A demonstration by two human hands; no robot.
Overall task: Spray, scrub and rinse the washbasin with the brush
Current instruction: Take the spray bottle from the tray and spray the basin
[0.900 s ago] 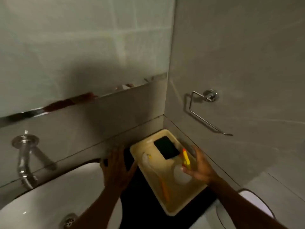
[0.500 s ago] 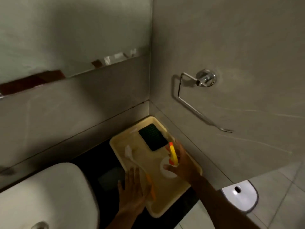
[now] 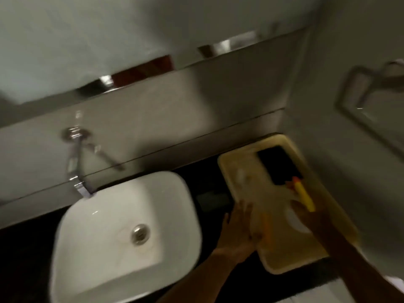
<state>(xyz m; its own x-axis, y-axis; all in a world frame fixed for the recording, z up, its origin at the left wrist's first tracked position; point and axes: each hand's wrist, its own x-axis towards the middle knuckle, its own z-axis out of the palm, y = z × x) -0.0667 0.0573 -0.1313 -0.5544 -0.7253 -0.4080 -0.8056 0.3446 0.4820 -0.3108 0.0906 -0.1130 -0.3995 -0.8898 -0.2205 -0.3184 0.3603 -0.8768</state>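
Observation:
The white washbasin (image 3: pixel 109 226) sits on a black counter, its drain (image 3: pixel 140 234) in the middle. To its right lies a cream tray (image 3: pixel 290 254). In the tray lies a brush with a pale head (image 3: pixel 242 176) and an orange handle (image 3: pixel 267 228). My left hand (image 3: pixel 239 226) rests flat with fingers spread at the tray's left edge, beside the handle. My right hand (image 3: pixel 306 215) is closed around a white spray bottle (image 3: pixel 297 223) with a yellow and orange trigger (image 3: pixel 302 193), standing in the tray. The picture is blurred.
A chrome tap (image 3: pixel 76 162) comes out of the wall above the basin's back left corner. A dark scouring pad (image 3: pixel 277 165) lies at the tray's far end. A metal towel ring (image 3: pixel 360 106) hangs on the right wall. The black counter (image 3: pixel 26 248) runs on leftward.
The view has swung left, so the basin and tap are back in sight. My left hand moved from the basin's edge to the tray's left edge. My right hand stays on the spray bottle.

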